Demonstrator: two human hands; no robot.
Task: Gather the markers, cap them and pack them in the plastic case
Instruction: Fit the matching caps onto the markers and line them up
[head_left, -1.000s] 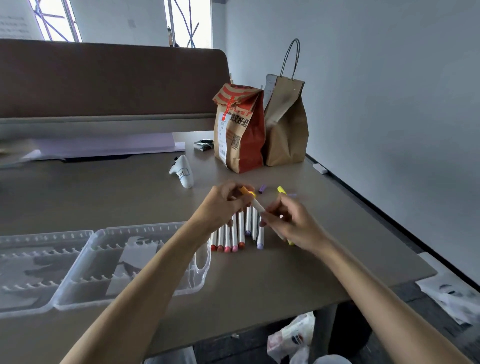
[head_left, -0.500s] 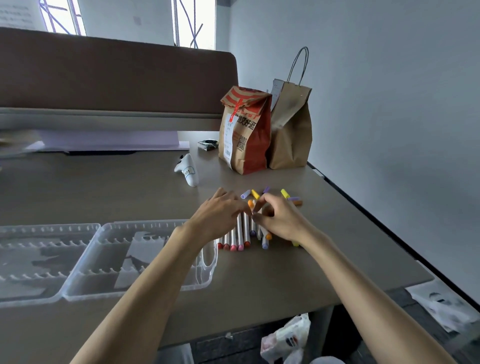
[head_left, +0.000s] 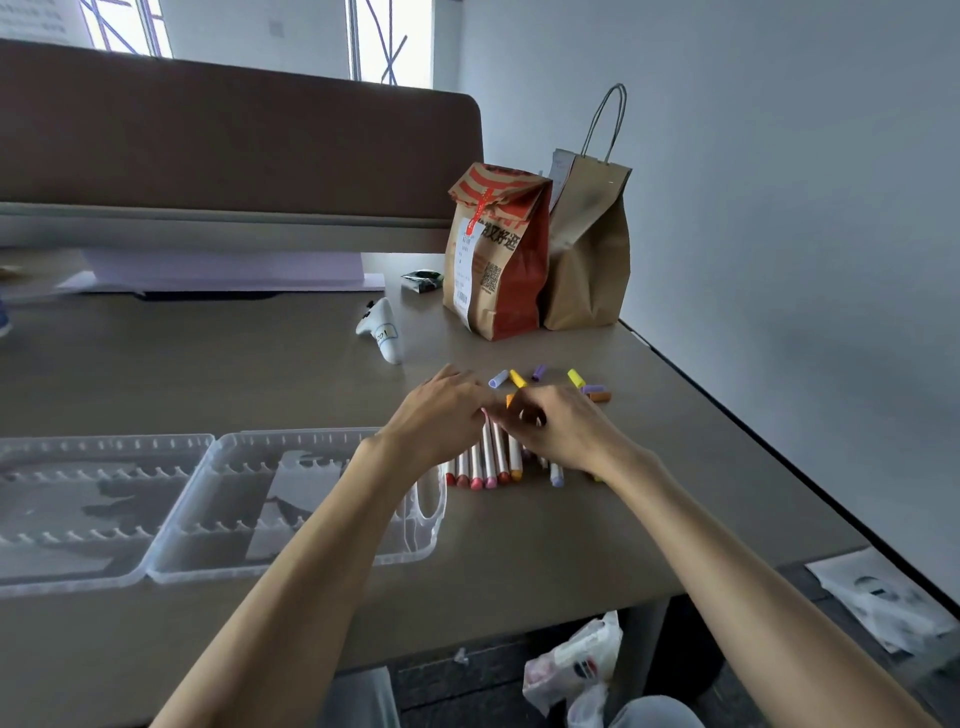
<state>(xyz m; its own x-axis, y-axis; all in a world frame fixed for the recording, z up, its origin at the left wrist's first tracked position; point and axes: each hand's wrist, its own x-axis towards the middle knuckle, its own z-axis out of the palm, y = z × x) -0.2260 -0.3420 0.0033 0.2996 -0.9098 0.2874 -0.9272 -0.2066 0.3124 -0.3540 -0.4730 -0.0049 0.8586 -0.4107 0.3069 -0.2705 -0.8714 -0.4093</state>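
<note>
A row of white markers (head_left: 488, 460) with red, pink and orange ends lies on the brown table, right of the open clear plastic case (head_left: 208, 499). Both hands hover low over the far end of that row. My left hand (head_left: 441, 410) bends its fingers down onto an orange-capped marker (head_left: 510, 399), whose tip pokes up between the hands. My right hand (head_left: 561, 426) curls round the same marker from the right and hides most of it. Loose caps (head_left: 575, 378) in lilac, yellow and orange lie scattered just beyond the hands.
A white controller (head_left: 382, 332) lies behind the hands. A red-striped paper bag (head_left: 498, 260) and a brown handled bag (head_left: 589, 249) stand at the back right. The table's right edge (head_left: 727, 415) runs close to the caps. A brown divider closes the far side.
Both hands have dropped from holding the orange marker up in the air to the row on the table. The camera view has shifted slightly.
</note>
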